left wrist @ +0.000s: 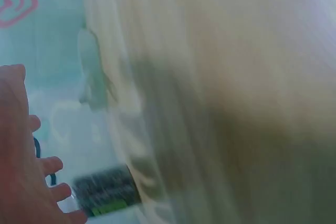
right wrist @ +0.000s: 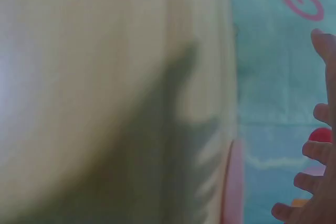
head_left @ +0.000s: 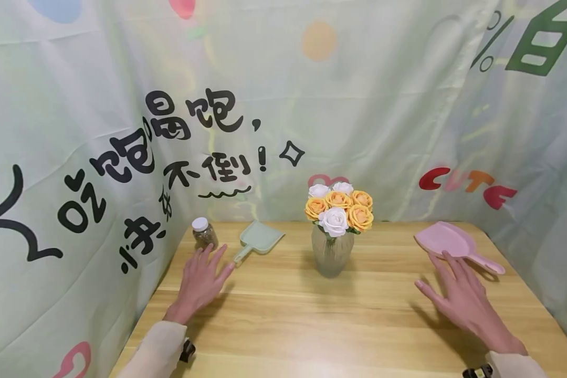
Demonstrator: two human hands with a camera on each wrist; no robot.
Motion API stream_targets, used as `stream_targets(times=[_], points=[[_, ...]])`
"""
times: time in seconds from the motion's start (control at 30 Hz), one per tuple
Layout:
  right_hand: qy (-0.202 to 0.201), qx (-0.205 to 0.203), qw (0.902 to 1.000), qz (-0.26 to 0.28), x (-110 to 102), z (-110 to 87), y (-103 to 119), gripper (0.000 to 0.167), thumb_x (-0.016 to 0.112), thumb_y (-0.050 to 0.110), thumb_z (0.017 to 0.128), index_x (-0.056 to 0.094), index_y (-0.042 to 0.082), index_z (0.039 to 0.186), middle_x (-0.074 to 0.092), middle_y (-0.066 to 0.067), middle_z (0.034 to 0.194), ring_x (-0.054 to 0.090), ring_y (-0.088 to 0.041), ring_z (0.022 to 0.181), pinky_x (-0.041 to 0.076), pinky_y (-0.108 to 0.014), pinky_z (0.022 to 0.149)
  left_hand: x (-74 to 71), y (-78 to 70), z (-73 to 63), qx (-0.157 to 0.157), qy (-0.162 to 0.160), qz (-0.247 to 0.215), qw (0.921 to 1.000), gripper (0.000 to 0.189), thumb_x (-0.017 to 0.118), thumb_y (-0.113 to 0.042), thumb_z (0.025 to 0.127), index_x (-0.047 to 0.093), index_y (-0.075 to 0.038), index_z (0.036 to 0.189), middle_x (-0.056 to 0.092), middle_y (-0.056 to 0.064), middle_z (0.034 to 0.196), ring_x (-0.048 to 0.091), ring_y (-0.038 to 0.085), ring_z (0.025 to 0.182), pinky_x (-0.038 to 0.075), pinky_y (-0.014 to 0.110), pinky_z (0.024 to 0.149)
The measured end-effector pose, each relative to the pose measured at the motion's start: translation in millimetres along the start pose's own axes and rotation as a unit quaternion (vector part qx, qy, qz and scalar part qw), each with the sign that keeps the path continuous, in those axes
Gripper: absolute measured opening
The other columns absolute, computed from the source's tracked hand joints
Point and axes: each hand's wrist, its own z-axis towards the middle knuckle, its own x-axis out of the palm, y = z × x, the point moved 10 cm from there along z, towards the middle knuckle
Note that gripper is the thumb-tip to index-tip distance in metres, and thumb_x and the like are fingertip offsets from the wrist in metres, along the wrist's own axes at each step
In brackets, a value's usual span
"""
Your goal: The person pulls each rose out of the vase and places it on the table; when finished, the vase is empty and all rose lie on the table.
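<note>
The head view is bright, while wrist views blur the shadowed table (left wrist: 252, 51).

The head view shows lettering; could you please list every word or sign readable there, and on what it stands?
"吃饱喝饱," black, on the backdrop, left
"不倒!" black, below that; the characters before it are distorted
"CUTE" on the backdrop, right
"%" green, backdrop, upper right; the characters beside it are folded or cut off
Jar: nothing can be read

Two dustpans (head_left: 263, 237) (head_left: 445, 239), one jar (head_left: 205, 234), one vase (head_left: 332, 253), seven roses (head_left: 338, 200) and two hands (head_left: 200, 283) (head_left: 465, 302) show.
</note>
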Motion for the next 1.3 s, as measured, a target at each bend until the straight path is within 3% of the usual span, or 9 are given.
stream_targets(times=[0.17, 0.33, 0.53, 0.77, 0.97, 1.1, 1.2, 1.3], points=[[-0.019, -0.024, 0.9985, 0.045, -13, 19.7, 23, 0.084, 0.072, 0.042, 0.101, 0.029, 0.018, 0.169, 0.025, -0.032, 0.166, 0.022, -0.06, 0.147, 0.014, -0.084, 0.113, -1.3, -34.3, 16.0, 0.018, 0.001, -0.021, 0.9996, 0.068, 0.048, -0.062, 0.107, 0.046, -0.02, 0.162, 0.037, 0.025, 0.164, 0.031, 0.052, 0.149, 0.029, 0.074, 0.117], [-0.047, -0.048, 0.9953, 0.07, -24, 37.2, 50, 0.082, 0.076, 0.039, 0.099, 0.036, 0.01, 0.165, 0.033, -0.028, 0.163, 0.03, -0.055, 0.145, 0.023, -0.078, 0.116, 5.1, -70.8, 28.0, 0.03, 0.022, -0.038, 0.9986, 0.071, 0.047, -0.064, 0.107, 0.038, -0.026, 0.166, 0.03, 0.02, 0.169, 0.025, 0.047, 0.154, 0.027, 0.072, 0.12], [-0.047, -0.049, 0.9924, 0.103, -30, 59.4, 83, 0.081, 0.074, 0.04, 0.1, 0.035, 0.014, 0.166, 0.039, -0.025, 0.162, 0.035, -0.054, 0.143, 0.031, -0.079, 0.109, 8.1, -112.1, 40.9, 0.066, 0.017, -0.077, 0.9947, 0.071, 0.049, -0.065, 0.106, 0.038, -0.027, 0.166, 0.031, 0.015, 0.169, 0.03, 0.042, 0.153, 0.035, 0.068, 0.117], [-0.088, -0.086, 0.9823, 0.141, -39, 76.4, 116, 0.067, 0.079, 0.028, 0.098, 0.05, 0.01, 0.155, 0.054, -0.017, 0.15, 0.057, -0.039, 0.123, 0.053, -0.062, 0.094, 9.7, -156.7, 59.9, 0.108, 0.012, -0.148, 0.9829, 0.072, 0.054, -0.062, 0.106, 0.041, -0.023, 0.164, 0.03, 0.012, 0.17, 0.033, 0.037, 0.151, 0.039, 0.062, 0.118], [-0.119, -0.134, 0.9622, 0.205, -36, 84.2, 138, 0.049, 0.081, 0.006, 0.095, 0.062, 0.005, 0.14, 0.064, -0.01, 0.137, 0.062, -0.031, 0.122, 0.057, -0.036, 0.097, 14.3, -192.4, 75.4, 0.14, 0.023, -0.216, 0.966, 0.073, 0.058, -0.059, 0.105, 0.036, -0.024, 0.165, 0.032, 0.008, 0.168, 0.034, 0.03, 0.152, 0.039, 0.057, 0.12], [-0.128, -0.136, 0.9508, 0.247, -32, 87.2, 147, 0.044, 0.08, 0.0, 0.093, 0.064, 0.003, 0.134, 0.066, -0.012, 0.132, 0.068, -0.037, 0.111, 0.056, -0.017, 0.09, 22.5, -212.6, 79.6, 0.16, 0.046, -0.272, 0.9477, 0.079, 0.061, -0.058, 0.104, 0.03, -0.023, 0.167, 0.033, 0.004, 0.167, 0.036, 0.026, 0.151, 0.038, 0.05, 0.121], [-0.125, -0.126, 0.9478, 0.265, -28, 90.5, 152, 0.042, 0.079, 0.001, 0.094, 0.064, 0.005, 0.134, 0.066, -0.01, 0.132, 0.069, -0.036, 0.109, 0.055, -0.015, 0.09, 30.5, -223.8, 80.0, 0.166, 0.068, -0.312, 0.933, 0.085, 0.065, -0.057, 0.102, 0.026, -0.02, 0.168, 0.033, 0.006, 0.167, 0.039, 0.026, 0.149, 0.043, 0.046, 0.118], [-0.121, -0.117, 0.9437, 0.285, -24, 95.0, 158, 0.043, 0.079, 0.002, 0.095, 0.065, 0.008, 0.136, 0.067, -0.007, 0.133, 0.066, -0.026, 0.115, 0.053, -0.02, 0.096, 37.5, -230.2, 78.3, 0.158, 0.087, -0.359, 0.9156, 0.09, 0.07, -0.051, 0.101, 0.023, -0.014, 0.168, 0.032, 0.01, 0.167, 0.041, 0.027, 0.148, 0.047, 0.044, 0.116]])
